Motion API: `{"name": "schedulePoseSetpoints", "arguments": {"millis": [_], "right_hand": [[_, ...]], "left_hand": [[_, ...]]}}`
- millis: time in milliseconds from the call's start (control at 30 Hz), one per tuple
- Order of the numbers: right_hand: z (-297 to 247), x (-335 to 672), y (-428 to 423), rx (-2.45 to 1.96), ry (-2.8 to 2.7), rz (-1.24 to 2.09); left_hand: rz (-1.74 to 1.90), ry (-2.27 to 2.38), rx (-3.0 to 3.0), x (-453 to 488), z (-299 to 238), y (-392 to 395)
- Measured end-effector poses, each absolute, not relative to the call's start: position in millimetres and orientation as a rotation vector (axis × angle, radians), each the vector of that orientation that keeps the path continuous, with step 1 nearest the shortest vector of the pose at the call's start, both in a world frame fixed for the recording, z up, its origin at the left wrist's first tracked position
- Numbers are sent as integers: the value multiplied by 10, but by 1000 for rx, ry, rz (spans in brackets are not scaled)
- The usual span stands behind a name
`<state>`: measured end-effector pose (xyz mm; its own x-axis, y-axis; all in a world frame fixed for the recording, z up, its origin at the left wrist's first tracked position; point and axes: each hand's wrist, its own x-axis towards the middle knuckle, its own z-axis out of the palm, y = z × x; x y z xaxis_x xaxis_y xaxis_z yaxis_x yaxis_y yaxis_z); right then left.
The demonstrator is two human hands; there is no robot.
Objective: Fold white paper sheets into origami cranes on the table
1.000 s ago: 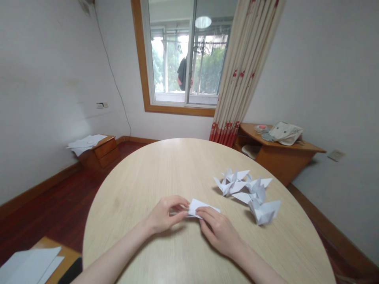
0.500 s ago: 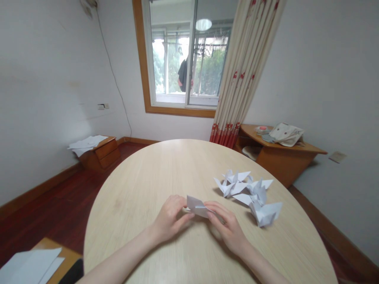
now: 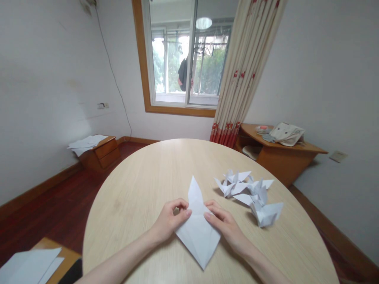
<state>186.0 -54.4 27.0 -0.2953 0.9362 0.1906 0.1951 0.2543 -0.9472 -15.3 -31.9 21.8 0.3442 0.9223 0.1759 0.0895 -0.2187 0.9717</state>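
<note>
So the folded paper [image 3: 197, 232] was plain white, shaped like a long lopsided diamond. Its skinny tip aimed at about 12 o'clock, the sides stepped out around the middle into a wider lower body, and the bottom corner pointed down toward 6. Faint creases ran across the lower half, and the surface looked pretty flat. It was on the near side of the round bench [image 3: 139, 181], though I couldn't tell whether it was touching the wood or held just above it.

The left hand [image 3: 171, 221] was at its 9 o'clock and the right hand [image 3: 228, 227] at its 3, both pinching the edges right where the shape widened. Each thumb lay on the top face, and the other fingers were curled at or behind the edge, partly hidden.

Edges: going by a clock centered on that paper, the bench rim curved around well apart from it at 9, 12 and 3. Wood grain was all you saw from the tip up to the 12 o'clock rim, and the 10 o'clock side had loads of room too. Tighter at 2, where a bunch of folded paper birds [image 3: 257, 195] sat near the right hand without touching it. The lower corner had some wood below it toward 6.
</note>
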Motion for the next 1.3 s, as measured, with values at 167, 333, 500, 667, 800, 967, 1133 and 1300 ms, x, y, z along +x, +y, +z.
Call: {"name": "schedulePoseSetpoints", "arguments": {"millis": [167, 333, 500, 667, 800, 967, 1133, 1300], "right_hand": [[120, 1889, -459, -1243, -1807, 901], [28, 1896, -450, -1432, -2001, 654], [30, 1858, -481, -1480, -2063, 521], [-31, 1851, -463, -1538, -2096, 379], [-75, 1868, -442, -1507, -2100, 254], [-14, 1878, -429, -1308, -2185, 348], [-17, 1882, -401, -1203, -2287, 450], [-33, 1886, -395, -1188, -2365, 447]], "left_hand": [[870, 1125, 1624, -116, 131, -277], [730, 1342, 1869, -116, 179, -272], [589, 1361, 2197, -124, 244, -292], [515, 1379, 2350, -129, 181, -285], [587, 1393, 2406, -134, 107, -272], [661, 1340, 2432, -136, 128, -306], [561, 1202, 2478, -128, 172, -364], [466, 1176, 2482, -117, 121, -347]]}}
